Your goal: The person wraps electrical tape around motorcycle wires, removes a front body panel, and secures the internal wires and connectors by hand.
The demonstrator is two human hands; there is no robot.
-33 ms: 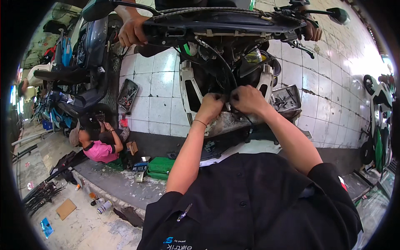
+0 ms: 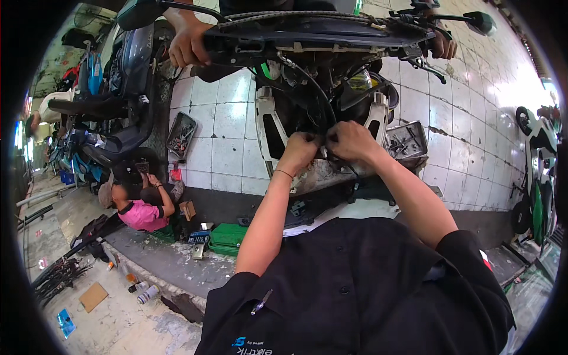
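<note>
My left hand (image 2: 299, 151) and my right hand (image 2: 354, 142) are close together in the opened front of a partly stripped scooter (image 2: 272, 127). Both have their fingers curled inward in a pinch. Black cable (image 2: 322, 97) runs down from under the handlebar (image 2: 319, 36) to the spot between them. My right hand is closed on black cable, part of which trails below it. What the left fingertips pinch is hidden behind the hand. A small pale piece (image 2: 323, 152) shows between the hands, above a dirty, scuffed panel (image 2: 319, 177).
Another person's hands (image 2: 190, 44) hold the handlebar. Metal trays of tools and parts stand left (image 2: 181, 136) and right (image 2: 407, 141). A person in a pink shirt (image 2: 142, 214) sits at the left near a green toolbox (image 2: 227, 238). Other motorbikes (image 2: 127, 89) line the sides.
</note>
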